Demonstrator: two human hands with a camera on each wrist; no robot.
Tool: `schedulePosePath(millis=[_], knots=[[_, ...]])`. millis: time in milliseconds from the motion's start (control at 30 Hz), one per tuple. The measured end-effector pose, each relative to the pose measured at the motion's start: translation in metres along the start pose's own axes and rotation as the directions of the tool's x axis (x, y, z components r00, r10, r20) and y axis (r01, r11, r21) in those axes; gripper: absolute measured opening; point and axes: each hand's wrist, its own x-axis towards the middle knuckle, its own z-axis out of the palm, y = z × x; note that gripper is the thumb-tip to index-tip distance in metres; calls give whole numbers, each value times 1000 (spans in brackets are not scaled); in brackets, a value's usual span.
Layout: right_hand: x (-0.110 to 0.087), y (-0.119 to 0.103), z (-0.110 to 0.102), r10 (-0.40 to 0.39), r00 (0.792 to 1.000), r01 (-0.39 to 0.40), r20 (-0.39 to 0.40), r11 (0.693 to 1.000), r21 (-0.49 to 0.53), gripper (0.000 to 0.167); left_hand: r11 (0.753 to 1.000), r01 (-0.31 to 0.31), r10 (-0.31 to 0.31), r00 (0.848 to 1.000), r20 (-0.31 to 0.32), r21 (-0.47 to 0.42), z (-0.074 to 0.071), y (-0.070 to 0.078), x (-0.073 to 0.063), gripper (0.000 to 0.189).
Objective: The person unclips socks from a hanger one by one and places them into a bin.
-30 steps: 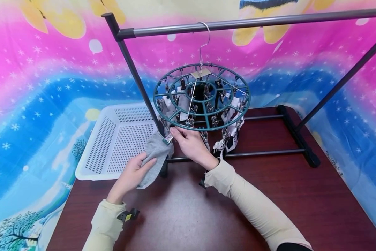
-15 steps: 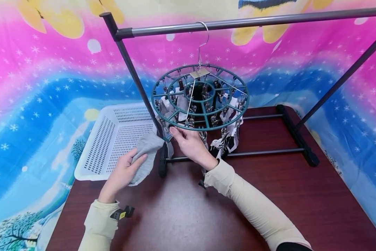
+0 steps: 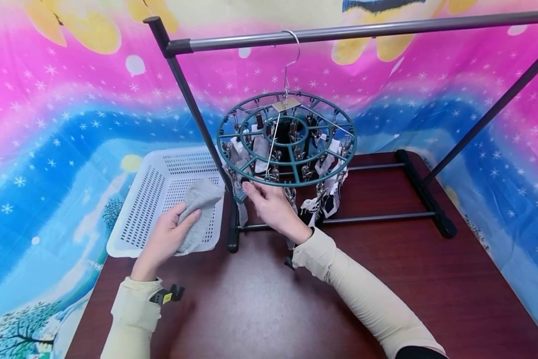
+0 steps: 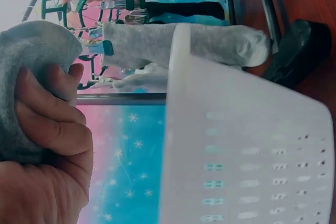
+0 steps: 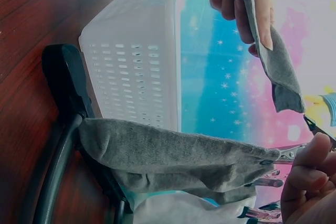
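My left hand (image 3: pixel 163 237) grips a grey sock (image 3: pixel 201 199) between thumb and fingers, over the right side of the white basket (image 3: pixel 125 239). In the left wrist view the sock (image 4: pixel 31 45) bunches around the fingers. My right hand (image 3: pixel 275 207) is at the front left rim of the round green clip hanger (image 3: pixel 296 183). It pinches a metal clip (image 4: pixel 79 1) with a green tip, seen in the left wrist view; no sock hangs from that clip. Right beside this hand, another grey sock (image 5: pixel 168 142) hangs from a clip, close to the rack's foot.
The hanger hooks onto the top bar (image 3: pixel 363 32) of a dark metal rack standing on the red-brown table (image 3: pixel 260 299). Several white, black and grey socks hang below the ring. One rack post (image 3: pixel 190 104) rises between basket and hanger. A patterned cloth (image 3: pixel 71 149) surrounds the table.
The grey sock has come away from the clip at the right hand. My left hand has carried it left to the basket. The right hand has stayed at the hanger.
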Motion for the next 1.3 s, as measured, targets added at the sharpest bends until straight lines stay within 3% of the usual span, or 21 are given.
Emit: schedulePosePath(millis=[333, 633, 867, 1300], knots=[[-2, -3, -2, 39, 998, -39, 46, 999, 15, 43, 998, -10, 9, 1000, 20, 68, -27, -3, 23, 22], [-2, -3, -1, 36, 998, -36, 52, 999, 1, 41, 989, 20, -26, 999, 41, 149, -53, -6, 44, 26], [-2, -3, -2, 36, 998, -36, 47, 999, 0, 43, 966, 60, -70, 997, 28, 253, -72, -9, 62, 33], [-3, -2, -1, 51, 998, -51, 42, 999, 11, 45, 973, 118, -118, 993, -12, 199, -87, -31, 97, 43]])
